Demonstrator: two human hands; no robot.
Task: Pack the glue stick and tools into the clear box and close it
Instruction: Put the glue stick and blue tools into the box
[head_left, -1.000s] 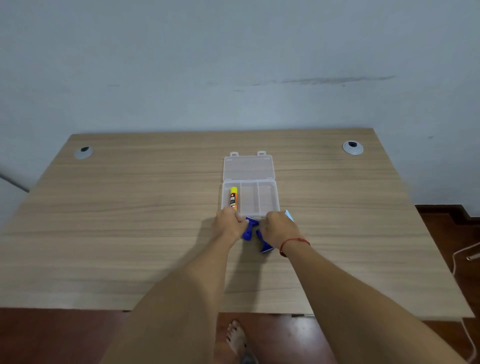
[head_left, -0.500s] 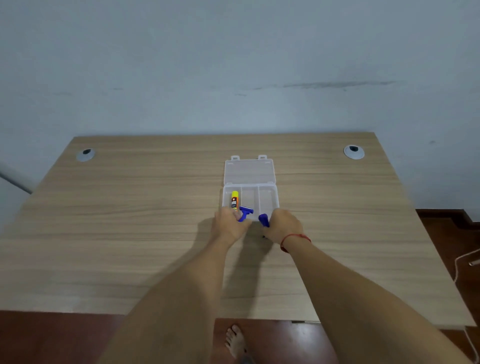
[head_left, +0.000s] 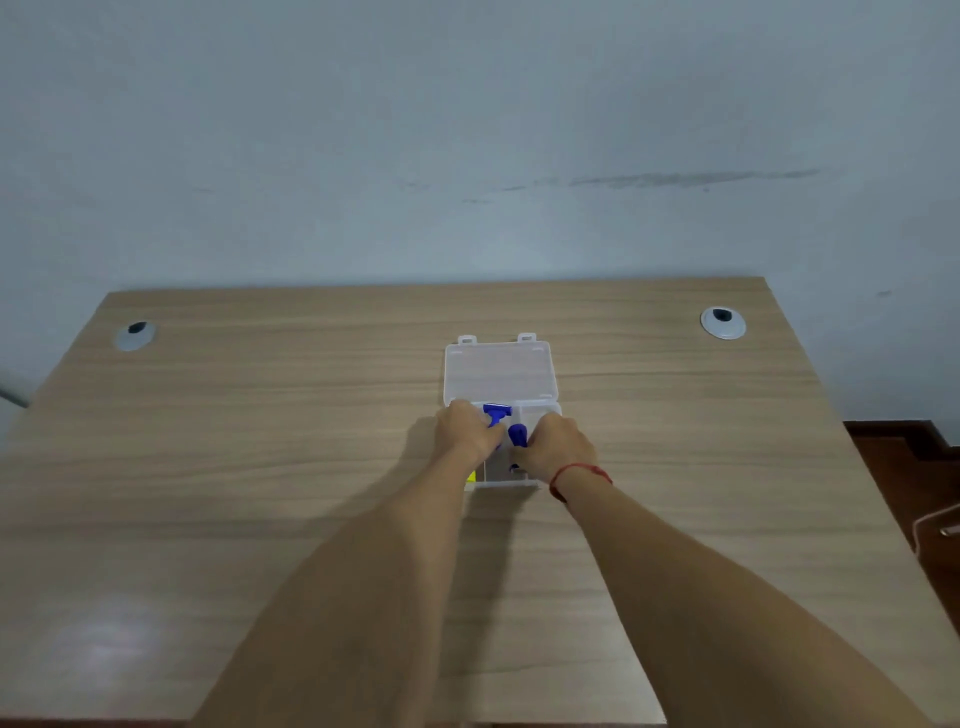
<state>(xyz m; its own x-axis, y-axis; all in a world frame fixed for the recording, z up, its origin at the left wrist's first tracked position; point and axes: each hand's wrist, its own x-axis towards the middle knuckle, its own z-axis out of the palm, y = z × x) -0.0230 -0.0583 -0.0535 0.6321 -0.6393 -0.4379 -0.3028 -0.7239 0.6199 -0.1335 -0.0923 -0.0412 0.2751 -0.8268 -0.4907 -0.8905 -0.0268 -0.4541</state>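
Note:
A clear plastic box lies open on the wooden table, its lid folded back flat behind it. My left hand is over the box's left side, shut on a blue T-shaped tool. My right hand is over the right side, shut on a second blue tool. A bit of the yellow glue stick shows in the left compartment under my left wrist. Both hands hide most of the box's inside.
The wooden table has two grey cable grommets, one at the far left and one at the far right. A pale wall stands behind the table. Dark red floor and a cable show to the right.
Both hands have moved forward from the table in front of the box to over its compartments, carrying the two blue tools with them.

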